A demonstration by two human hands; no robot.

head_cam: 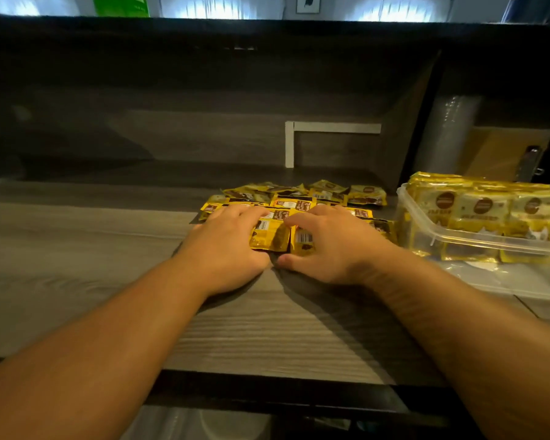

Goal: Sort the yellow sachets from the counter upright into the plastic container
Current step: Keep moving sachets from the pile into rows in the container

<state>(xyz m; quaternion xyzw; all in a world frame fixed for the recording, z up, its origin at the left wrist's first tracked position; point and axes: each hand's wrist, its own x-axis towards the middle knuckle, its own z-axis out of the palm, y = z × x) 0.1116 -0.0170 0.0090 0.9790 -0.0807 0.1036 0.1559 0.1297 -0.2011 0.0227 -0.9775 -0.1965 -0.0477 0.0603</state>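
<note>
Several yellow sachets (pixel 302 198) lie flat in a loose pile on the grey wood-grain counter (pixel 108 249). My left hand (pixel 229 246) covers the pile's near left side, with its fingers and thumb curled round a sachet (pixel 269 238). Right beside it, my right hand (pixel 331 249) holds another sachet (pixel 304 241) between index finger and thumb. The two thumbs nearly touch. To the right stands the clear plastic container (pixel 477 242), with rows of yellow sachets (pixel 483 206) standing upright inside it.
A clear plastic lid (pixel 508 279) lies under or beside the container. Behind it are a stack of clear cups (pixel 442 134) and brown cardboard (pixel 496 150). A dark back wall with a white L-shaped strip (pixel 289 144) closes off the counter. The counter's front edge (pixel 267 374) is near me.
</note>
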